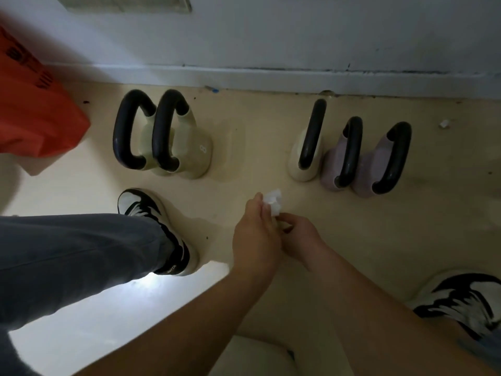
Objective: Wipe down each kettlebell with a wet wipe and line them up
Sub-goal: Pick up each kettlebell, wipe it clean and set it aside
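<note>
Both your hands meet low over the beige floor point(244, 137), in front of the gap btwn the two kettlebell groups. Your L hand point(254, 234) has fingers curled, pinching the small crumpled white wet wipe point(273, 201), which sticks out above its fingertips. Your R hand point(301, 234) is also curled, pinching the wipe's lower end, touching the L hand.

The wipe isn't touching any kettlebell. On the L, two pale cream kettlebells w/ black handles stand pressed together: the rear one point(117, 137) and the one marked "8" point(195, 153). Well apart on the R, a smaller cream kettlebell point(298, 164) sits just beside two mauve ones point(329, 169) point(371, 166), all close in a rough row near the baseboard point(271, 77).

Orange bag point(35, 104) at far L. Your black-and-white sneakers point(151, 226) point(466, 302) flank your arms.
</note>
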Demonstrator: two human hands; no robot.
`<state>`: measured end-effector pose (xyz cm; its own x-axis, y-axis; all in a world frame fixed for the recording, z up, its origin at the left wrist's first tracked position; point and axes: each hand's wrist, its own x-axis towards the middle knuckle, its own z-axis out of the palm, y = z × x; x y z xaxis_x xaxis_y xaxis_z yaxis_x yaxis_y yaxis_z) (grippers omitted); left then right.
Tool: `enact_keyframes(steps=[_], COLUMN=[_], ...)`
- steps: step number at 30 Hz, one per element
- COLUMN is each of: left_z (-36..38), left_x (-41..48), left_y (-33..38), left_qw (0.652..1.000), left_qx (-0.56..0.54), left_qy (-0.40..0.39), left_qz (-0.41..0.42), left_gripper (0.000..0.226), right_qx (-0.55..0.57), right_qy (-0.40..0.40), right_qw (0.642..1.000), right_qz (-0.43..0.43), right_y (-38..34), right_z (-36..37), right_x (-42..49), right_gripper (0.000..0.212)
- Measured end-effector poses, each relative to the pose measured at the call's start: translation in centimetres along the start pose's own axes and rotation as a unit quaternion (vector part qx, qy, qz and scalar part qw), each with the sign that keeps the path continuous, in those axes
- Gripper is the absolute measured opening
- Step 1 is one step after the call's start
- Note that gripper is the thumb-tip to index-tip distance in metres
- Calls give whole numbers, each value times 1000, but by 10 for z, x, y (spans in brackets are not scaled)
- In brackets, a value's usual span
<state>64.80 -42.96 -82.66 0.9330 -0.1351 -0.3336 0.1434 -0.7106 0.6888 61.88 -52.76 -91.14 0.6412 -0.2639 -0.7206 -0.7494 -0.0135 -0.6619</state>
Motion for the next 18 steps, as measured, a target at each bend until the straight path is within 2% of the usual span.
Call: enact_keyframes(steps=[3, 6, 7, 8, 10, 11, 12, 13, 14, 16, 18], left_z=[-10, -7, -4, -6, -16, -20, -15, -6, 0, -5, -10], left_x=[-19, 17, 37, 56, 76, 74, 71, 66, 56, 25, 2], left_y=[-3, 17, 23, 29, 35, 37, 34, 30, 22, 9, -16], left_qw=[996, 984, 961, 922, 850, 836, 819, 809, 790, 891, 939], left_qx=[-77, -80, -98, -152, -266, -312, -381, -457, -511, -344, -211], left_qy=[-9, -66, -120, -177, -234, -225, -177, -76, -16, -42, -69], left_qz=[-47, -142, -228, -310, -391, -392, -390, -361, -340, -295, -262], left_gripper=[28, 29, 32, 37, 45, 47, 45, 42, 38, 36, 45], right_qx=[-25, -20, -28, -36, -43, -45, -38, -29, -18, -5, 2], right_qy=[3, 4, 7, 13, 21, 20, 20, 20, 18, 6, -4], right_qw=[1000, 1000, 1000, 999, 999, 999, 999, 999, 1000, 1000, 1000], right_qz=[-3, -7, -11, -15, -22, -21, -19, -15, -14, -5, -8], right_y=[-1, -5, -4, -5, -4, -4, -7, -7, -9, -11, -10], right_z=[-1, -1, -1, 0, 2, 2, 2, 0, -1, 1, 8], right_x=[0, -4, -6, -8, -11, -11, -13, -12, -13, -12, -9], right_gripper=[43, 34, 30, 28, 27, 25, 22, 18, 18, 37, 51])
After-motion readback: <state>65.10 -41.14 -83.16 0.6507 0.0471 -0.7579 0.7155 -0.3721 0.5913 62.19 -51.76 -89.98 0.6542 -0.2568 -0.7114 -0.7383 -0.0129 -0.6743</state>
